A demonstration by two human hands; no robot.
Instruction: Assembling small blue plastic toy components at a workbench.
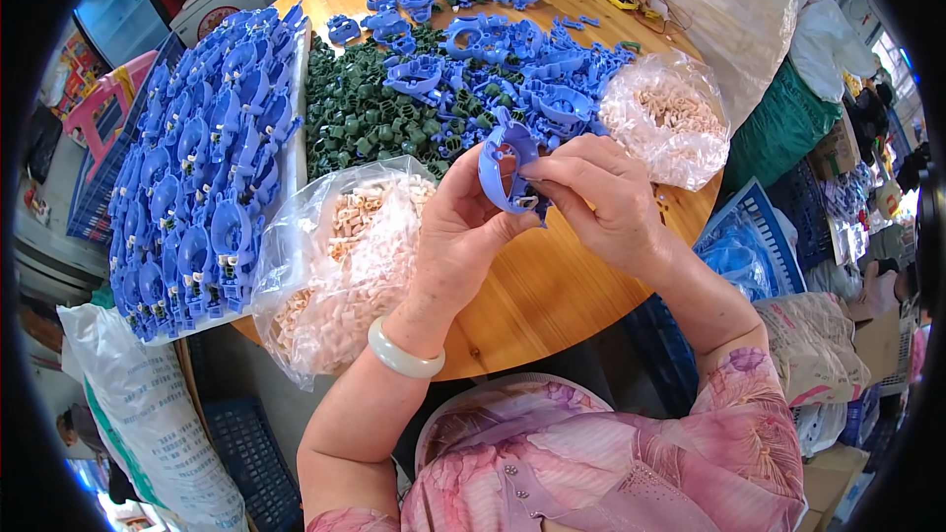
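Note:
A blue plastic ring-shaped part point(505, 163) is held over the round wooden table point(552, 286). My left hand point(458, 227) grips it from below and the left. My right hand point(601, 192) pinches its lower right edge with thumb and fingertips, where a small pale piece sits. A pale bangle circles my left wrist. Just under my left hand lies a clear bag of small pale plastic pieces point(340, 266). Beyond the hands, loose blue parts point(512, 69) are heaped on the table.
A pile of small dark green parts point(365, 108) lies mid-table. Rows of assembled blue parts point(202, 167) fill a board at the left. A second clear bag of pale pieces point(670, 113) sits at the right. Blue crates, sacks and boxes surround the table.

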